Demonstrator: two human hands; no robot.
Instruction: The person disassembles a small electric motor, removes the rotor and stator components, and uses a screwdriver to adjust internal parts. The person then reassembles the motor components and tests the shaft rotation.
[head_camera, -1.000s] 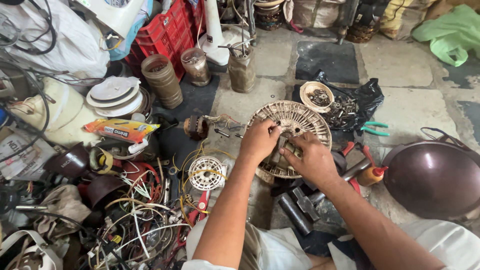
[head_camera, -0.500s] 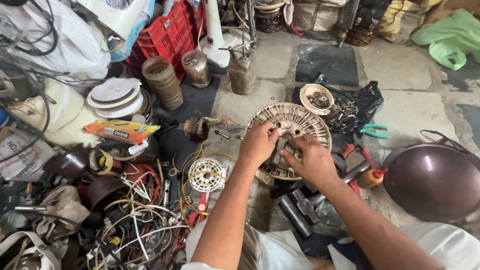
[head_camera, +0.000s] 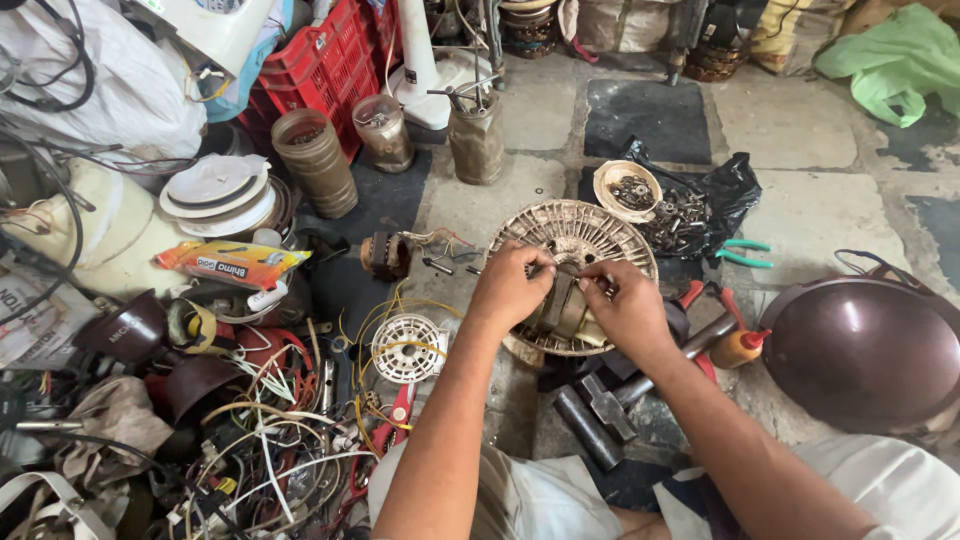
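Working hands: I saw both over the round slotted fan housing (head_camera: 575, 240), which lay flat on the stone floor (head_camera: 800, 150).
Left hand (head_camera: 512, 285): its grip was curled on the metal motor core (head_camera: 562, 305) at the housing's middle, fingers pressed together.
Right hand (head_camera: 625, 305): its grip pinched something small at the core's top edge; I could not tell what.
Right of the housing: a small bowl of screws (head_camera: 628, 188) beside a black bag (head_camera: 720, 190), green-handled pliers (head_camera: 745, 252) near.
Left of the housing: a small white fan disc (head_camera: 408, 347) among yellow wires (head_camera: 380, 310).
Far right: a dark brown dome cover (head_camera: 865, 350).
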